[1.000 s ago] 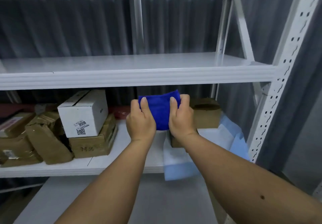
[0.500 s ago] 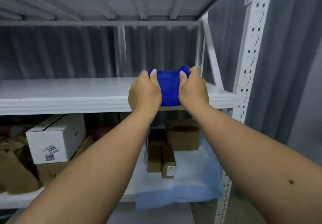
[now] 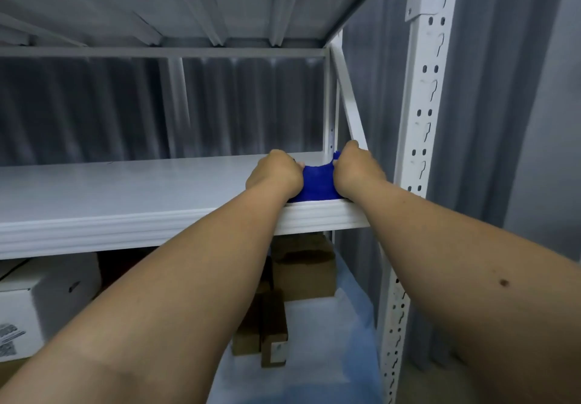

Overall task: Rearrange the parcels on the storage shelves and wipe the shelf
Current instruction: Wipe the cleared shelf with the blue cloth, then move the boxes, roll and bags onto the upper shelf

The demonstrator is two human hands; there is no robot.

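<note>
A folded blue cloth (image 3: 316, 183) lies on the right end of the white middle shelf (image 3: 125, 189), close to its front edge. My left hand (image 3: 275, 174) grips the cloth's left side and my right hand (image 3: 358, 169) grips its right side, both pressing it down on the shelf. On the shelf below, a brown parcel (image 3: 303, 266) stands at the back, two small brown boxes (image 3: 267, 331) lie in front of it, and a white parcel (image 3: 44, 303) sits at the left.
A white perforated upright post (image 3: 421, 158) stands just right of my right hand, with a diagonal brace (image 3: 349, 95) behind it. A pale blue sheet (image 3: 314, 356) covers the lower shelf's right end. Grey curtains hang behind and to the right.
Both hands carried the blue cloth up from in front of the lower shelf and set it down on the right end of the middle shelf. The view tilted upward.
</note>
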